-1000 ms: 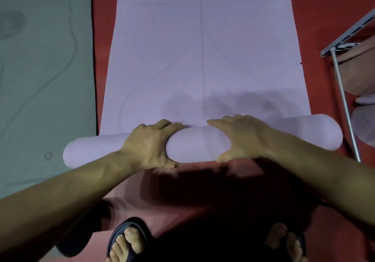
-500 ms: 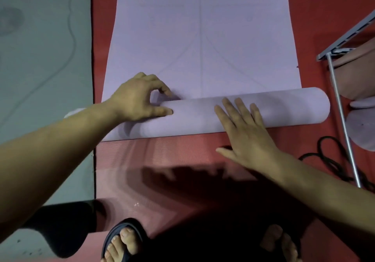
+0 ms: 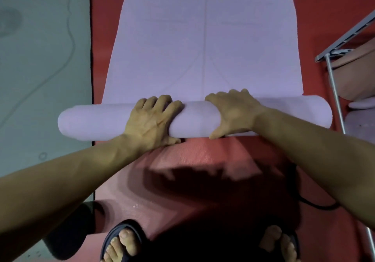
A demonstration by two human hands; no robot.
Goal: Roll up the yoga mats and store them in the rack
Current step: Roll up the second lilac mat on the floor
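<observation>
A lilac yoga mat (image 3: 205, 44) lies flat on the red floor, running away from me. Its near end is wound into a thick roll (image 3: 194, 117) that stretches across the frame. My left hand (image 3: 151, 119) wraps over the roll left of centre, fingers curled on top and thumb under the near side. My right hand (image 3: 233, 112) grips the roll right of centre in the same way. A metal rack (image 3: 332, 79) stands at the right edge, with pale rolled mats on its lower part.
A grey-green mat (image 3: 40, 69) lies flat on the left, beside a dark seam. A black cord (image 3: 316, 206) trails on the red floor at the right. My sandalled feet (image 3: 123, 241) stand at the bottom edge.
Both hands went from resting loosely on the roll to gripping it over the top. The roll has grown thicker and sits closer in the frame, with less flat mat left beyond.
</observation>
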